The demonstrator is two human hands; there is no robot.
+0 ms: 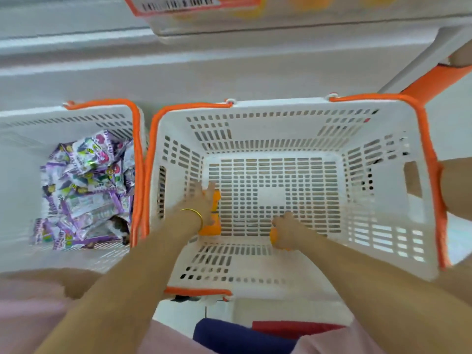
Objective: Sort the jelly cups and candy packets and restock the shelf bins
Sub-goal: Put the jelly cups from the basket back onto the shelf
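Left fingers (204, 190) lie stretched and slightly apart on the orange jelly cups (214, 222) — the left hand (204, 208) rests on them on the floor of the white basket (255, 129). Right fingers (282, 242) curl round a single jelly cup (273, 236) — the right hand (287, 229) is low by the near wall. Just beside it, a second basket (20, 154) holds purple candy packets (86, 190).
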